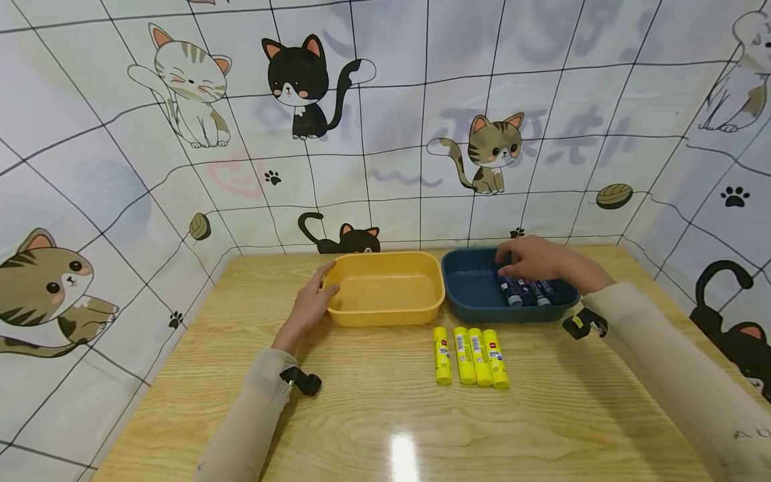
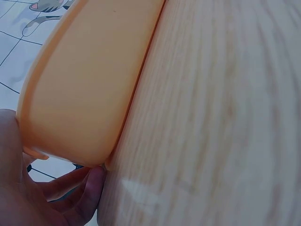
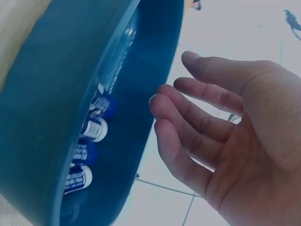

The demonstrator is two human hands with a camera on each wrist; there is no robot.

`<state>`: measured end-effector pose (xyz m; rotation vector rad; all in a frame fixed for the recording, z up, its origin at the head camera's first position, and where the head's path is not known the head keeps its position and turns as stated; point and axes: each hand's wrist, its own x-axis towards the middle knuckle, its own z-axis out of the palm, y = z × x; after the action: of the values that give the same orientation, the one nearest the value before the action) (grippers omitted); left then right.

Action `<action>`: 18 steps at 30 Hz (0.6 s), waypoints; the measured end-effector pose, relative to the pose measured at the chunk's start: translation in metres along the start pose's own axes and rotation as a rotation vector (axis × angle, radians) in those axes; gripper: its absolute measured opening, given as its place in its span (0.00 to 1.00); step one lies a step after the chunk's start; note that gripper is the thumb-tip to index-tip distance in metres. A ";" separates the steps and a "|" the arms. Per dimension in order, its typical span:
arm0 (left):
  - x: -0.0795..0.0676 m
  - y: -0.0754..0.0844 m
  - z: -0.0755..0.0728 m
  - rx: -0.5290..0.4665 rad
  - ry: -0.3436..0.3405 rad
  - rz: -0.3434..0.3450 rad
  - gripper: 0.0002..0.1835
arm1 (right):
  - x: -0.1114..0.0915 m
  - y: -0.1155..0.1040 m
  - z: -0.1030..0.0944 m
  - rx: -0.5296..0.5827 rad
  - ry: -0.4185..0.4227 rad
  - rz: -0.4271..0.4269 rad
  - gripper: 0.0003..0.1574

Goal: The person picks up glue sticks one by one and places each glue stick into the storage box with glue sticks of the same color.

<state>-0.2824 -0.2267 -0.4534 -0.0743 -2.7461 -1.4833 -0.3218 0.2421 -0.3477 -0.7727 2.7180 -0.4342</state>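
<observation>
My left hand (image 1: 308, 304) holds the left end of a yellow plastic basin (image 1: 385, 318), thumb at the rim and fingers along the outer end wall. In the left wrist view, the curled fingers (image 2: 91, 190) touch the basin's end near the tabletop. My right hand (image 1: 533, 258) hovers over a dark blue basin (image 1: 470, 309). Its fingers are loosely bent with nothing between them in the right wrist view. Several dark blue tubes (image 3: 94, 129) with white print lie side by side inside the blue basin. The yellow basin has nothing in it.
Several yellow glue sticks (image 1: 480, 358) lie in a row on the wooden table (image 1: 361, 402), in front of the basins. The leftmost glue stick (image 1: 442, 355) lies slightly apart. Cat-patterned sheeting (image 1: 397, 167) stands behind and at both sides.
</observation>
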 end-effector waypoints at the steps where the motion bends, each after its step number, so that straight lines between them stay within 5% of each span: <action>1: 0.000 0.000 0.000 -0.001 0.000 -0.001 0.31 | -0.003 -0.002 0.001 -0.002 0.016 -0.008 0.24; 18: 0.002 -0.002 0.001 -0.015 0.000 -0.006 0.31 | -0.061 -0.045 0.030 0.097 0.223 -0.126 0.18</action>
<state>-0.2840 -0.2266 -0.4554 -0.0664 -2.7380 -1.5050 -0.2410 0.2329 -0.3479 -0.9223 2.8338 -0.7144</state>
